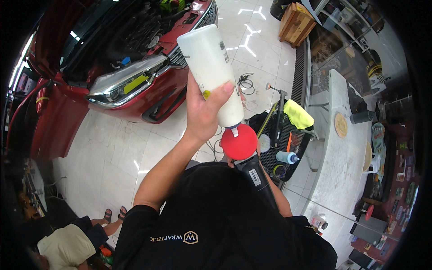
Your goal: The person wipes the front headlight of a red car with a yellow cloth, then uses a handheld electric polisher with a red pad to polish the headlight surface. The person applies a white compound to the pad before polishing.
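My left hand [202, 110] is wrapped round a white squeeze bottle [208, 56], tipped upside down. Its nozzle points down at the round red foam pad [240, 145] of a black polisher [262, 182], touching or just above it. The pad faces up. My right hand [230, 163] grips the polisher around its head; most of that hand is hidden behind the tool, with some fingertips showing beside the pad. The polisher's body slants back along my right forearm [281, 200].
A red car with its hood up and a headlight [128, 83] stands at the left. To the right is a black cart [294, 166] with a yellow cloth [298, 114] and a blue bottle [287, 157]. Cables [246, 84] lie on the floor. Another person [67, 243] is at lower left.
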A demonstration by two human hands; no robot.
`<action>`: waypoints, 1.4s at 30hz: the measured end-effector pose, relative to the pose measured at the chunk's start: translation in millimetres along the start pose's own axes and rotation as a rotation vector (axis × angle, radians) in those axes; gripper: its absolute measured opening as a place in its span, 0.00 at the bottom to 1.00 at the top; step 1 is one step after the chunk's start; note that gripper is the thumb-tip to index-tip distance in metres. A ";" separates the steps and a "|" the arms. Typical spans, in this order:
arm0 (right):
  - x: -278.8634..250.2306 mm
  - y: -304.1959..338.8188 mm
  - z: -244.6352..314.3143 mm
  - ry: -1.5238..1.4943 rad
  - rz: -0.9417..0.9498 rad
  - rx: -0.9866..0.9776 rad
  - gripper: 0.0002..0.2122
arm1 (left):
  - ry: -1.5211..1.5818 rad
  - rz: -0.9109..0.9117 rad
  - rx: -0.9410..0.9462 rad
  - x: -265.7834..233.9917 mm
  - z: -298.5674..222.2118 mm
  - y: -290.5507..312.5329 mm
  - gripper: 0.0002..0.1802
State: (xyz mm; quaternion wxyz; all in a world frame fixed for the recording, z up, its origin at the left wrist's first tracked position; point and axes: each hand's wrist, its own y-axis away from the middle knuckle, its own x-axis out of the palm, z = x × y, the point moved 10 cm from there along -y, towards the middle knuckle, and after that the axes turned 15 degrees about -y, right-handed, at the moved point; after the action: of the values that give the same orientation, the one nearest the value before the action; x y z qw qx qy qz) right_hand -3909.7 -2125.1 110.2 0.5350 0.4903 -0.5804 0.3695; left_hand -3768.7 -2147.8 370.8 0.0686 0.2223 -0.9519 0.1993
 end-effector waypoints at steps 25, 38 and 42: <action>2.3 9.4 21.3 0.065 0.028 -0.034 0.31 | 0.109 0.127 -0.065 64.5 15.9 -3.2 0.28; 9.8 20.3 39.0 -0.025 0.194 -0.095 0.35 | 0.019 0.033 -0.087 66.4 18.3 -1.0 0.22; 33.3 23.1 40.4 -0.082 0.291 -0.087 0.38 | -0.030 0.040 -0.088 64.9 27.9 -0.8 0.21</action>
State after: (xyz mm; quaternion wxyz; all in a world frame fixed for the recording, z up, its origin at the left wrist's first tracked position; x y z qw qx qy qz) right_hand -3940.6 -2163.6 138.8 0.4722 0.3921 -0.6822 0.3973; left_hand -3827.4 -2185.6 359.9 0.0599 0.2030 -0.9649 0.1553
